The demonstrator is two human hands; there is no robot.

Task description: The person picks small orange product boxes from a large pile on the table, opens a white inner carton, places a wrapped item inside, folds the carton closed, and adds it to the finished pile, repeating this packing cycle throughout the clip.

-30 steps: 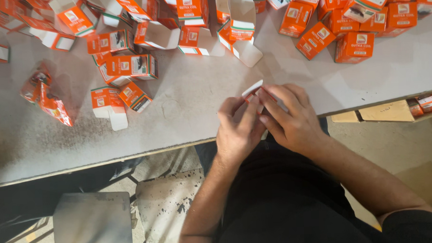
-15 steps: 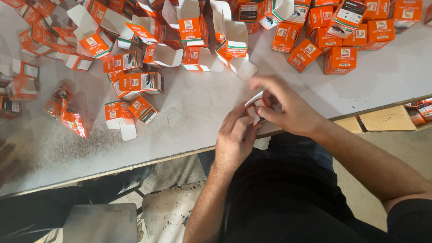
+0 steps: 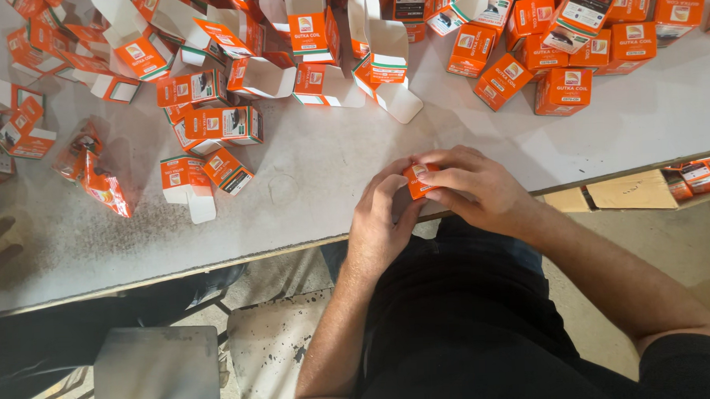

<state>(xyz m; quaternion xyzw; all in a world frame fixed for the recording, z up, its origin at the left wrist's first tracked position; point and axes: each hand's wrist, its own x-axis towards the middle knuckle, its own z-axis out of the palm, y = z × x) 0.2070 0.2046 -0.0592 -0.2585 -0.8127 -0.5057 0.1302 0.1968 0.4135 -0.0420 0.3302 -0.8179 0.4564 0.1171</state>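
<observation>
Both hands are bunched up at the near edge of the grey-white worn table (image 3: 307,193), wrapped around one small orange cardboard box (image 3: 417,180). The left hand (image 3: 381,222) cups it from below and the left, fingers curled shut on it, while the right hand (image 3: 473,189) clamps over the top from the right, fingertips pressing down on the upper face. So the box sits squarely between the two hands, and neither is really nearer. Too little of it shows to call its long axis. Half a second ago a white flap was sticking up between the fingers; now it's gone and only orange shows, and the hands have pulled in tighter. Beyond the hands, further up the table, sits the heap of open-flapped orange-and-white cartons (image 3: 319,75); up and to the right of the right hand are the closed orange boxes (image 3: 564,90); off left of the left hand lies a crinkly orange plastic wrapper (image 3: 94,173).
</observation>
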